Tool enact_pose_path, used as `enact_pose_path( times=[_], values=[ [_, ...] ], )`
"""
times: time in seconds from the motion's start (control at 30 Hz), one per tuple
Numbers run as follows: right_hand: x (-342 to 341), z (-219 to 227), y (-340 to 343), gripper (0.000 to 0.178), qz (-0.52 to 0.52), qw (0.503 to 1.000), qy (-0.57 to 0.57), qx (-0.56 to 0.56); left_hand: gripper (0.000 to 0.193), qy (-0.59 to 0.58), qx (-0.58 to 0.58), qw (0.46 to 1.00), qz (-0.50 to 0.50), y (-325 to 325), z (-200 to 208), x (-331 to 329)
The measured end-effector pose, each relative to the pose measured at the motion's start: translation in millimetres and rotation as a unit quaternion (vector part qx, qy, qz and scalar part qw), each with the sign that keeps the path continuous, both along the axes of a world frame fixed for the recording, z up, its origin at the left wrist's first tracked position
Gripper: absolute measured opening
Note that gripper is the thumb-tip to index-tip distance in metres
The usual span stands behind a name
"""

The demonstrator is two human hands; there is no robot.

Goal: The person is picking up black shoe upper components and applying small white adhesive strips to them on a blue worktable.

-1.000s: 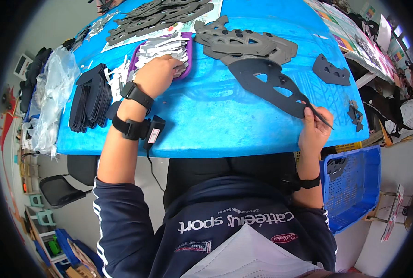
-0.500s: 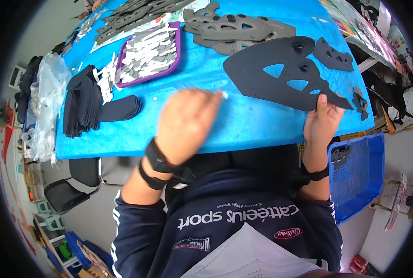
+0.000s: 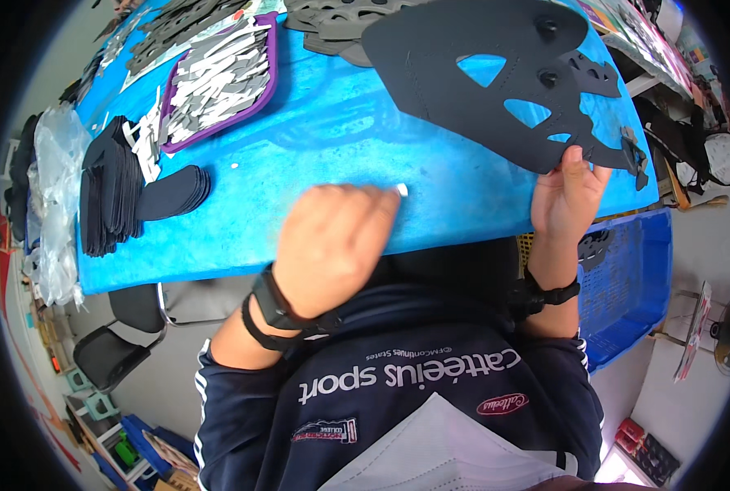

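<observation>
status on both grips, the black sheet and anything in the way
Left grip closed on small white piece; right grip holding black sheet by near edge; sheet partly hiding grey stack.

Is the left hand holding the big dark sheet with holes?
No, the right hand grips the dark sheet by its lower edge.

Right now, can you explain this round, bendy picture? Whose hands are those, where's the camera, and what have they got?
There's no robot: these are a person's own bare hands. The camera sits on that person's head, looking down, and its wide fisheye lens makes straight edges bend. On the blue table are a purple tray full of white and grey strips and a stack of dark pieces. The right hand holds a big dark sheet with holes cut in it. The left hand pinches a small white piece.
</observation>
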State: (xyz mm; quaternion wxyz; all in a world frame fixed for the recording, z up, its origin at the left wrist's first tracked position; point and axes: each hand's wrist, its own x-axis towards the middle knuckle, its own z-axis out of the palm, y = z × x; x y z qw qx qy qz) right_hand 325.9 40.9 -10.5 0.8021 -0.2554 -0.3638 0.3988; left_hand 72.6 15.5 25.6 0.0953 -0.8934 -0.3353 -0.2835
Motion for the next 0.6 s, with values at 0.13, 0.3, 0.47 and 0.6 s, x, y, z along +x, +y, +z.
enact_pose_path(
  times=[0.13,0.3,0.47,0.6],
  values=[
    [2,0,0,0.03,0.034,0.999,-0.013,0.038,0.037,0.007,-0.152,0.988,0.014,-13,-5,0],
    [-24,14,-22,0.029,0.019,0.998,-0.054,0.006,0.064,-0.324,-0.366,0.87,-0.069,-3,0,-27],
    [-48,36,-30,0.017,0.166,0.931,-0.31,-0.099,0.041,-0.442,-0.422,0.777,-0.151,-15,-11,-37],
    [-54,30,-8,0.011,0.118,0.863,-0.485,-0.074,0.018,-0.34,-0.366,0.863,0.075,-16,-15,-29]
  ],
)
